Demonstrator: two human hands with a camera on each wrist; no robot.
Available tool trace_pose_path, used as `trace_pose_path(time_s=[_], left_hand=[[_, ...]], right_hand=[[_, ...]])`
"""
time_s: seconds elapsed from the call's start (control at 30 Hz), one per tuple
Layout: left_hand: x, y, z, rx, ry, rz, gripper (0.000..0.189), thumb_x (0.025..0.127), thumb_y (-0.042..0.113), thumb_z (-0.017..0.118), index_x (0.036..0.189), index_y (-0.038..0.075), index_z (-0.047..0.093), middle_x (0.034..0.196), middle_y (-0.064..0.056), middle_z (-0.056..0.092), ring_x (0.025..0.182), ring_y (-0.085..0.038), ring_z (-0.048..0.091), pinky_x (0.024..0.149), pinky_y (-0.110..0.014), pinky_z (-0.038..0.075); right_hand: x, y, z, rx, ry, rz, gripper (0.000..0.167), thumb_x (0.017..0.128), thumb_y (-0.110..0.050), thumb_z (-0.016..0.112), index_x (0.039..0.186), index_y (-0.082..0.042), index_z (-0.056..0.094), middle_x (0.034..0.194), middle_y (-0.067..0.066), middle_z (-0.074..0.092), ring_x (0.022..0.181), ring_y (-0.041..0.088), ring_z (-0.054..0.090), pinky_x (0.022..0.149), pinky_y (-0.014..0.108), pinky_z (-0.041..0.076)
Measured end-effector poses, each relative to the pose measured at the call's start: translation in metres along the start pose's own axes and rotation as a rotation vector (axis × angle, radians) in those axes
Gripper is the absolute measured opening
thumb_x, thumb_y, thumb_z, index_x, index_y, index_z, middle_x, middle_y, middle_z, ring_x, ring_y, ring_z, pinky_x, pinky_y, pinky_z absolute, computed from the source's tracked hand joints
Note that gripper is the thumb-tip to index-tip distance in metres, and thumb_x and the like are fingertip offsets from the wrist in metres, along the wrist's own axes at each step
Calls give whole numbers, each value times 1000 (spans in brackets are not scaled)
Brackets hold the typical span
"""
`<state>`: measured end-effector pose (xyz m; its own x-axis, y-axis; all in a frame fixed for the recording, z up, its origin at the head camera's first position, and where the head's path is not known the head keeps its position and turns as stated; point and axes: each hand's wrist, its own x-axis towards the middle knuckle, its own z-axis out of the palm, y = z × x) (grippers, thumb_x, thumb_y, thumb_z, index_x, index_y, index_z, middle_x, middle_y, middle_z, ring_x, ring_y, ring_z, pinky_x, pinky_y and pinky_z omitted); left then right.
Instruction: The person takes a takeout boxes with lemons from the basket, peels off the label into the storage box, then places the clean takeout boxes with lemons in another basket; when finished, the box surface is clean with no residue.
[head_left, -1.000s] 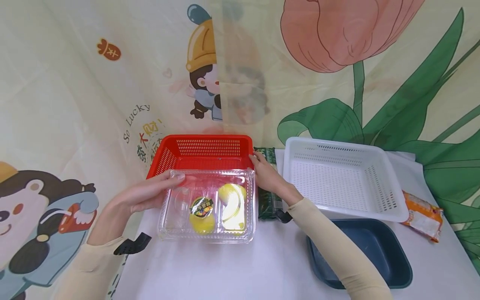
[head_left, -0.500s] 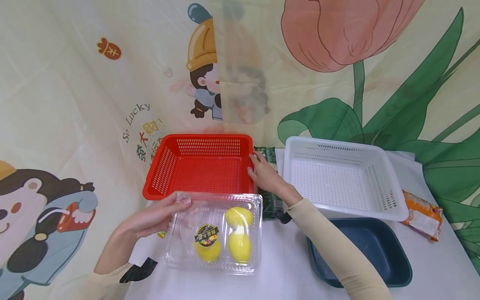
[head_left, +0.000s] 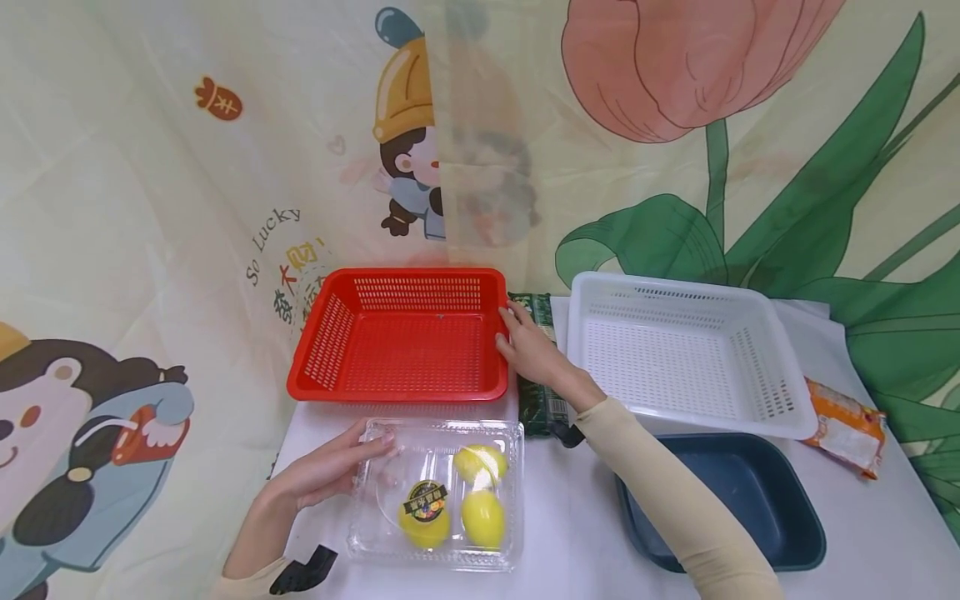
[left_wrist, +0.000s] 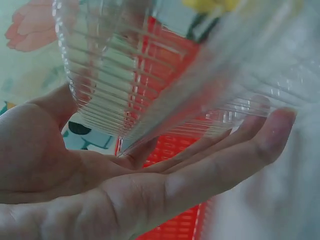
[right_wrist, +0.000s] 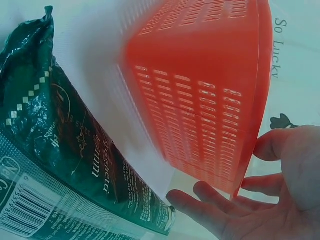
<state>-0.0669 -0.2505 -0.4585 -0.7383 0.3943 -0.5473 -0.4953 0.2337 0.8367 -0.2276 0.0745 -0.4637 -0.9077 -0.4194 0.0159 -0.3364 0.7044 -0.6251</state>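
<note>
My left hand (head_left: 330,467) holds a clear plastic clamshell box (head_left: 382,508) by its left back corner. The thumb lies on the lid; in the left wrist view the fingers (left_wrist: 230,155) run beneath the box. Inside sit three yellow, lemon-like fruits (head_left: 482,518), one partly under a round black label (head_left: 426,502). Behind the box stands a red perforated basket (head_left: 397,393). My right hand (head_left: 536,354) lightly grips its right rim, thumb at the inner side. Its other fingers (right_wrist: 200,212) reach along the outer side, close to a dark green printed packet (right_wrist: 75,130).
A white perforated basket (head_left: 660,367) stands back right, with a dark blue tub (head_left: 720,500) in front of it. An orange packet (head_left: 847,429) lies at the white basket's right edge. A printed curtain (head_left: 495,167) hangs behind the white-covered table (head_left: 570,533).
My left hand has brought the fruit box down and toward me, away from the red basket, whose whole front rim now shows. My right hand has stayed at the basket's rim.
</note>
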Motion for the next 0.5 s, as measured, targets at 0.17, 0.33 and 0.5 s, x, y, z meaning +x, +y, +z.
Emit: trace_pose_path(time_s=[0.17, 0.33, 0.5], left_hand=[[4, -7, -1, 4, 9, -16, 83, 103, 39, 55, 163, 20, 2, 156, -27, 28, 124, -40, 54, 94, -60, 54], [8, -9, -1, 11, 24, -28, 83, 102, 40, 56, 163, 20, 3, 155, -26, 29, 124, -39, 53, 91, -59, 55], [11, -9, 0, -10, 25, -29, 81, 103, 40, 56, 163, 19, 5, 153, -27, 34, 124, -38, 53, 92, -58, 56]], right_hand=[[0, 0, 0, -2, -4, -2, 61, 104, -21, 52, 156, 2, 31, 166, 20, 22, 145, 38, 42, 104, 47, 51], [0, 1, -1, 7, -5, -4, 60, 104, -21, 52, 157, 1, 31, 166, 20, 22, 145, 38, 42, 104, 47, 51], [1, 2, 1, 12, -11, -5, 60, 105, -21, 51, 157, 1, 30, 167, 19, 20, 145, 36, 42, 104, 46, 51]])
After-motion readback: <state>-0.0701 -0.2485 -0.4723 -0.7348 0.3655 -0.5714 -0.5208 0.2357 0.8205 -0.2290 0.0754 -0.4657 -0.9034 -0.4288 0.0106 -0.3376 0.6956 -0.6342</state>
